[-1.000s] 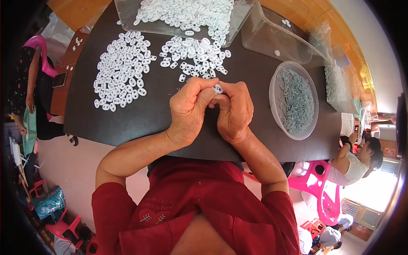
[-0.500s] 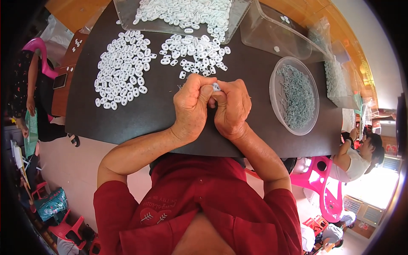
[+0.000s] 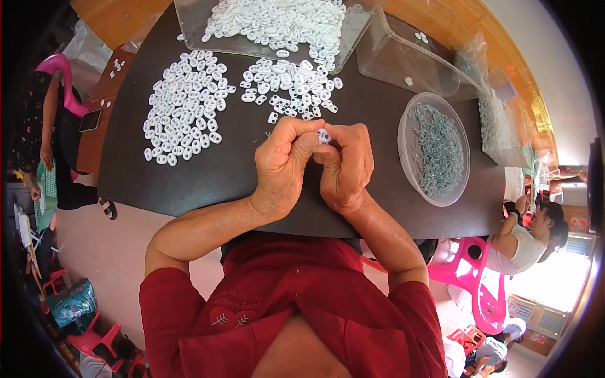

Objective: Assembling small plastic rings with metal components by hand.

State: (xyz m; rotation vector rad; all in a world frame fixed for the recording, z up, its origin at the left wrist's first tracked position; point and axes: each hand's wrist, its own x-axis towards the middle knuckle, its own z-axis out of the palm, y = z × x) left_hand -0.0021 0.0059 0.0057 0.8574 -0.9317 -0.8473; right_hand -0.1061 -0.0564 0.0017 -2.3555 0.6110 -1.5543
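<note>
My left hand (image 3: 280,169) and my right hand (image 3: 348,165) meet above the dark table, fingers curled and thumbs pressed in. Pinched between their fingertips is a small white plastic piece (image 3: 324,135) with dark holes, mostly covered by the fingers. Whether a screw sits in it, I cannot tell. Just beyond the hands lies a loose heap of similar white two-holed pieces (image 3: 293,85). To the left spreads a wider, flatter group of white oval pieces (image 3: 183,110). On the right, many small grey screws (image 3: 441,154) fill part of a round clear tub (image 3: 403,148).
A clear bin (image 3: 194,28) full of white pieces stands at the far edge. Beside it is another clear bin (image 3: 394,60), holding few pieces. A bag and a filled container (image 3: 501,135) stand at the far right. Other people sit to the left and right, near pink chairs (image 3: 469,261).
The table and its contents sit slightly lower in the picture. My fingertips have shifted a little, and more of the white piece shows between them. Both hands keep their pinch.
</note>
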